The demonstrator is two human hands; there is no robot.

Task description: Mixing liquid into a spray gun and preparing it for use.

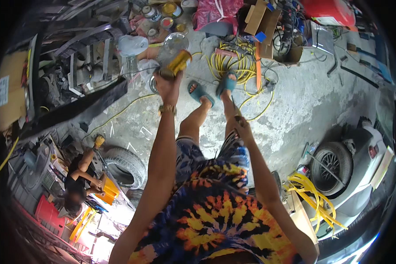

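Note:
My left hand point(168, 87), with a gold watch at the wrist, is raised ahead of me and wrapped round a yellow can point(180, 60). The can lies tilted, its round end toward the left. Low by my right thigh, my right hand point(242, 128) is closed on a thin, dark, rod-like tool point(235, 106) that points away from me; its exact kind is too small to make out. A round metal lid or dish point(176, 41) rests on the floor beyond the can.
Several paint cans point(171, 9) stand far left near metal scrap point(90, 53). A coiled yellow hose point(233, 61) lies past my sandals. Tyres point(125, 167) are at left, beside another person point(81, 169). A car point(361, 163) and yellow straps point(310, 193) are at right.

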